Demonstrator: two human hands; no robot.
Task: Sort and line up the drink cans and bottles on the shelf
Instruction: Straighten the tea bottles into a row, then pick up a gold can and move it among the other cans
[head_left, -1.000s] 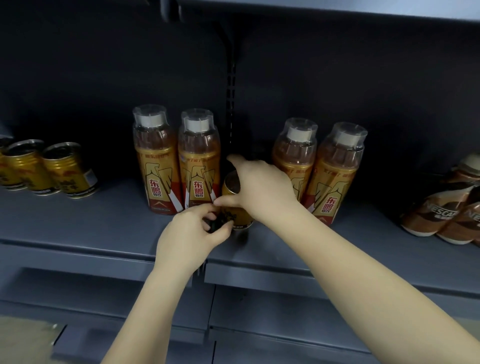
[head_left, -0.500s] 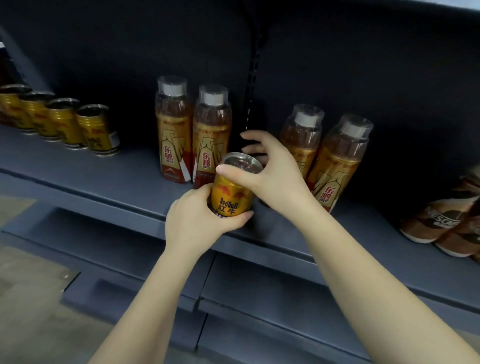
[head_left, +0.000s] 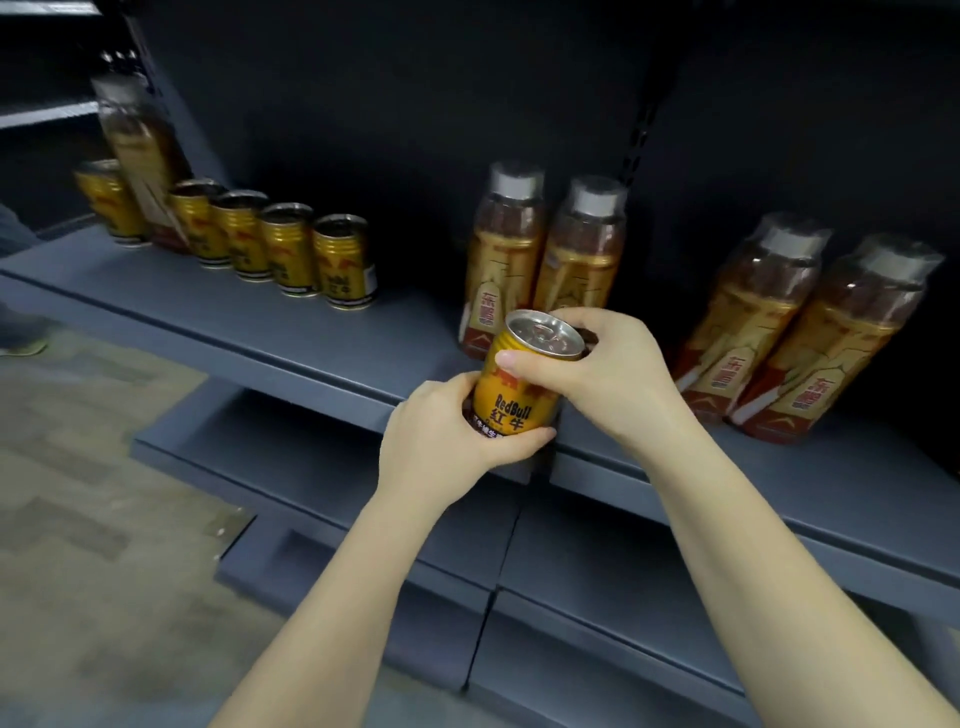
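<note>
hands (head_left: 519, 410) gripping gold can (head_left: 519, 392), shelf (head_left: 270, 332)

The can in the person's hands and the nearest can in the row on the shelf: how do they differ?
The held can is gripped by both the left hand and the right hand, off the shelf; the row's end can stands on it untouched. The held can is sharp enough to read its Red Bull lettering; the end can is blurred. Both are gold and upright.

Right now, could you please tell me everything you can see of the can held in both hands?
The Red Bull can is short, gold metal with a red emblem, dark lettering and a dark bottom band. Its silver lid looks sealed, pull tab flat. It tilts slightly leftward, in front of the shelf edge. The left hand cups its base; the right hand pinches its rim.
</note>
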